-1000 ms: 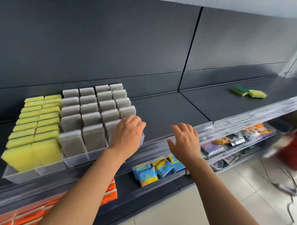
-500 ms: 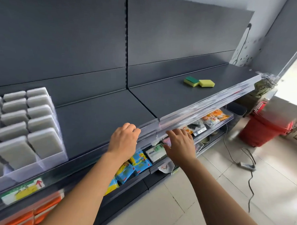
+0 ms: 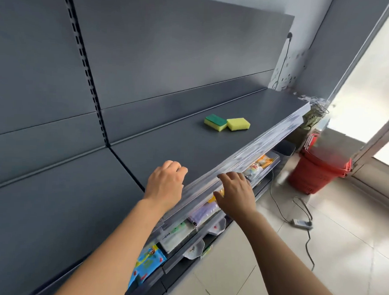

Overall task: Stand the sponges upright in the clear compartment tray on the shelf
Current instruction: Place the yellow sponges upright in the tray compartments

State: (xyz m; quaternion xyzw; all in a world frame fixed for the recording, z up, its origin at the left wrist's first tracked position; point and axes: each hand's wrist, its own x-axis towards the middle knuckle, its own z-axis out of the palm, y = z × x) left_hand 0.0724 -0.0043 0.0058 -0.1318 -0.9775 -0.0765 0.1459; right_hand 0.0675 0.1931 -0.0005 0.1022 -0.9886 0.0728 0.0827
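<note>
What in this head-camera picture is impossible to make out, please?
- Clear compartment tray: outside the head view, beyond the left edge.
- Red baskets: motion blur hides their number.
- Packets on the lower shelf: partly hidden by the shelf edge and right hand; labels unreadable.
- Left hand: palm faces away.

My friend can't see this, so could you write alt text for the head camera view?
Two bare hands, left hand and right hand, empty, at the front edge of a dark grey shelf. Farther along lie two sponges flat, side by side: one green-topped, one yellow. Red baskets stand on the floor.
</note>
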